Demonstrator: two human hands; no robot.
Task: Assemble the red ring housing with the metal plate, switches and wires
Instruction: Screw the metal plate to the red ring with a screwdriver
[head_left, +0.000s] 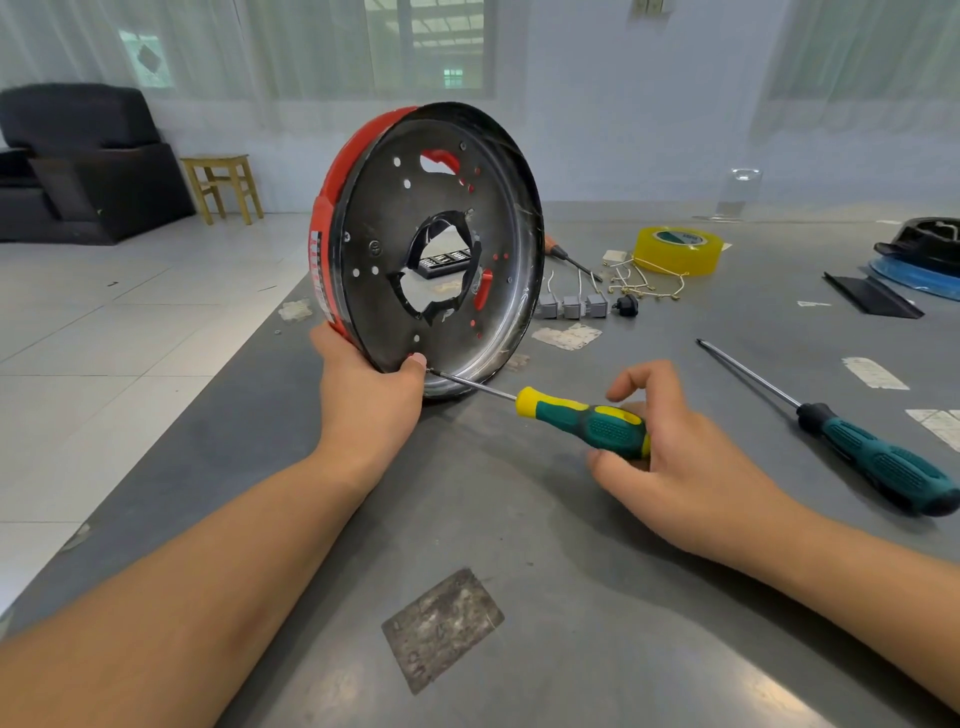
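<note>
Head view: the left hand (366, 387) grips the red ring (332, 208) and metal plate (431, 249) upright near the table's (519, 597) left edge, so the right hand (670, 457), holding the screwdriver (576, 418), should push straight and turn slowly.

Red ring housing (332, 218) with metal plate (415, 249), upright

Open bench (519, 545) in the near middle, plenty of passage there. On the right a spare screwdriver (852, 441) lies across the way; behind, tape roll (678, 249), grey switches (571, 305) and wires (644, 283) crowd the far side.
</note>
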